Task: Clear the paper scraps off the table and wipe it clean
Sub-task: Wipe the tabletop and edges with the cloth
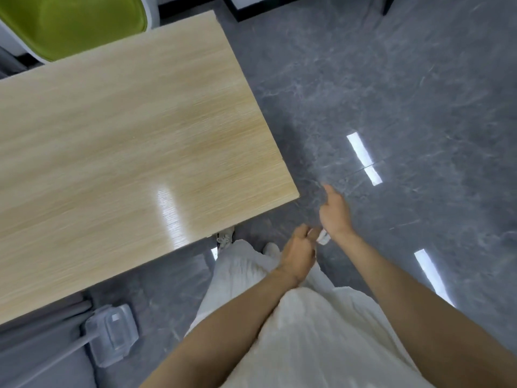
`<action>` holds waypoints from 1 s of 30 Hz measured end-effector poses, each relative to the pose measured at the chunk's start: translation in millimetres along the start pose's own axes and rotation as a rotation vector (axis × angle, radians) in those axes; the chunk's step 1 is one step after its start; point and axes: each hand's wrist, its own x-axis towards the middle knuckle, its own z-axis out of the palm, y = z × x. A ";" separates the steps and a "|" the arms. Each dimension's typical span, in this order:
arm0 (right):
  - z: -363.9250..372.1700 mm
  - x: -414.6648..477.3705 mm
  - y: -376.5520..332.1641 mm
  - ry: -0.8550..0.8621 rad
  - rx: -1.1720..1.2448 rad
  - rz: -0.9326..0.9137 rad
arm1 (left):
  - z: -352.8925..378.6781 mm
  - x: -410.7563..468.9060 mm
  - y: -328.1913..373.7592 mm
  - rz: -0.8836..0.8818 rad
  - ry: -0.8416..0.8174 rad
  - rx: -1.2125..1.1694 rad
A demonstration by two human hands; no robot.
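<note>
The light wooden table [120, 152] fills the left of the view, and I see no paper scraps on its top. Both my hands are off the table, past its right corner and above the floor. My left hand [298, 254] is curled around a small white scrap of paper [323, 238] that pokes out from its fingers. Just beyond it, my right hand [335, 214] points forward with its fingers loosely apart, its wrist close to the scrap. The picture is blurred by motion.
A green chair [70, 23] stands at the table's far end. Under the near edge a grey table leg ends in a castor [112, 334]. Grey marble floor [391, 93] spreads to the right. My white skirt and shoes are below my hands.
</note>
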 end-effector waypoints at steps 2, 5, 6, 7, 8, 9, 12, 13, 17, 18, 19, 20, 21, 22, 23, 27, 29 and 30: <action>-17.9 4.6 8.4 0.055 0.004 0.046 | -17.7 13.2 1.6 -0.051 0.011 -0.086; -26.0 10.9 4.6 0.054 0.056 0.127 | -68.3 39.7 5.3 -0.266 0.016 -0.433; -23.9 12.4 -0.6 0.040 0.097 0.135 | -83.4 46.9 2.9 -0.328 0.029 -0.531; -21.0 13.5 -7.5 0.017 0.142 0.129 | -97.3 52.7 2.8 -0.352 0.044 -0.539; -16.9 14.4 -14.8 -0.011 0.190 0.123 | -109.1 56.5 1.2 -0.360 0.068 -0.508; -12.9 13.5 -23.1 -0.050 0.251 0.128 | -119.6 58.1 -1.0 -0.379 0.095 -0.486; -7.8 7.8 -48.5 -0.183 0.490 0.150 | -141.1 61.2 1.1 -0.398 0.081 -0.710; -8.3 6.1 -54.1 -0.212 0.549 0.138 | -146.0 61.4 3.2 -0.378 0.057 -0.793; -18.8 0.8 -66.9 -0.330 0.603 0.090 | -158.9 64.4 12.9 -0.364 -0.052 -1.116; -20.8 0.4 -68.6 -0.355 0.597 0.074 | -161.4 65.4 14.9 -0.380 -0.053 -1.209; -21.4 0.4 -70.8 -0.376 0.588 0.061 | -163.5 66.6 16.3 -0.416 -0.037 -1.289; -21.1 -0.1 -74.1 -0.392 0.574 0.055 | -165.3 67.5 16.5 -0.464 -0.008 -1.361; -19.6 -1.1 -78.4 -0.402 0.562 0.054 | -167.2 67.8 15.7 -0.516 0.038 -1.386; -17.1 -1.3 -83.0 -0.409 0.550 0.056 | -169.0 68.1 12.5 -0.555 0.076 -1.388; -13.3 -1.2 -87.5 -0.413 0.538 0.058 | -171.3 67.4 9.4 -0.574 0.096 -1.373; 7.9 -6.5 -109.2 -0.459 0.478 0.049 | -186.5 58.5 -10.0 -0.517 0.129 -1.192; 22.5 -10.2 -122.1 -0.496 0.430 0.042 | -194.9 54.5 -26.1 -0.555 0.197 -1.095; 30.7 -11.2 -129.3 -0.516 0.389 0.038 | -200.7 53.0 -35.0 -0.584 0.227 -1.066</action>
